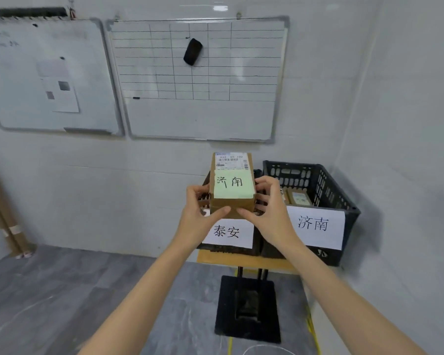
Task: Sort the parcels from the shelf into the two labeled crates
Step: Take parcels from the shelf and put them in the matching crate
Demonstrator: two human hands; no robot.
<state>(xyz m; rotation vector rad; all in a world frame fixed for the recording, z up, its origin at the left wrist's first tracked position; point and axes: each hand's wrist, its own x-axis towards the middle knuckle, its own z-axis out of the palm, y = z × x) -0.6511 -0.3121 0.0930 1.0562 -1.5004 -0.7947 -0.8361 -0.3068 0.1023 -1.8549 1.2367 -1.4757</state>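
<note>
I hold a brown cardboard parcel [232, 183] in front of me with both hands. A green note reading 济南 and a white shipping label sit on its top. My left hand [199, 213] grips its left side and my right hand [269, 211] its right side, thumbs on the near face. Behind it stand two black plastic crates on a small table. The left crate [231, 249] carries a sheet reading 泰安 and is mostly hidden by the parcel and hands. The right crate [315, 185] carries a sheet reading 济南 and holds at least one small parcel [299, 197].
The crates rest on a yellow-topped stand [241, 258] with a black base [248, 308] on the grey floor. Two whiteboards [198, 78] hang on the tiled wall behind. Cardboard tubes [3, 219] lean at the far left. Yellow cable [313, 331] runs along the floor on the right.
</note>
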